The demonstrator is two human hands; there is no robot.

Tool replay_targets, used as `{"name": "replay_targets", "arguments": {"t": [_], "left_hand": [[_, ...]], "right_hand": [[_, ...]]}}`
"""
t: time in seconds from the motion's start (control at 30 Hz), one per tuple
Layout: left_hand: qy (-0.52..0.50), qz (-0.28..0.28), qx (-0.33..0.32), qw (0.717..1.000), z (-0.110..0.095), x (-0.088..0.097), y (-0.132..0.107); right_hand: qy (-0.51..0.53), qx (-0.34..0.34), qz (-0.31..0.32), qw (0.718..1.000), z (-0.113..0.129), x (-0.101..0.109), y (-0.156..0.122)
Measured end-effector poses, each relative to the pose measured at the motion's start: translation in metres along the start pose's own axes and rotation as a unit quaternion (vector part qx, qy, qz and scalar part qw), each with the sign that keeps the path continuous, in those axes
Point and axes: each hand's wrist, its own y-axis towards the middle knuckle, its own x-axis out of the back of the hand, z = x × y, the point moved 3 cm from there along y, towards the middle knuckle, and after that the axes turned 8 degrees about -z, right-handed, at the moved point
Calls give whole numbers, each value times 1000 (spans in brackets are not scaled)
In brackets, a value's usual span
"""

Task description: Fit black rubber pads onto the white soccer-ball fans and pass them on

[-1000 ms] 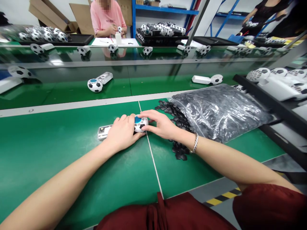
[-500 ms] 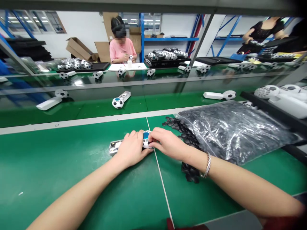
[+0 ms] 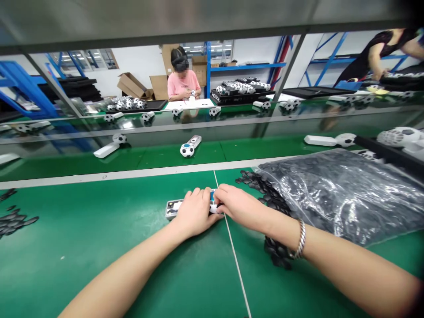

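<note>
On the green table lies a football-headed device with a long casing (image 3: 172,207), its open side showing inner parts. My left hand (image 3: 194,213) is wrapped over its middle and presses it down. At the ball end, part of a blue disc (image 3: 212,195) and a white shell show between my hands. My right hand (image 3: 233,204) is closed in a pinch against that ball end; its fingertips hide whatever is between them. Beneath and behind my right forearm are loose black patches (image 3: 276,201), spilling beside a clear plastic bag (image 3: 338,198) full of similar dark pieces.
More black patches (image 3: 15,223) lie at the left. A green conveyor (image 3: 149,161) beyond the pale rail carries football-headed devices, one with a blue disc (image 3: 187,150). A black tray (image 3: 391,152) holds white parts at right. Across the line sits a person in pink (image 3: 183,84).
The view has turned left and up, bringing patches at the left into sight. My right fingers now cover more of the ball end. My left hand keeps its grip.
</note>
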Motion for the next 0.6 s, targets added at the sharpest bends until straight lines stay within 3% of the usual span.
{"name": "replay_targets", "arguments": {"t": [0.1,0.17,0.33,0.47,0.6], "left_hand": [[-2,-5,1,1000,2,-2,0],[-5,-5,2,1000,3,-3,1],[-1,-5,1,1000,5,-3,1],[1,2,-14,1000,7,-3,2],[-10,14,-33,999,10,-4,6]], "right_hand": [[-14,-13,30,999,0,3,0],[-18,-13,15,1000,-3,3,-2],[44,55,-81,994,-12,4,-10],[176,30,-182,967,-23,8,-22],[201,25,-208,957,-31,5,-33]]}}
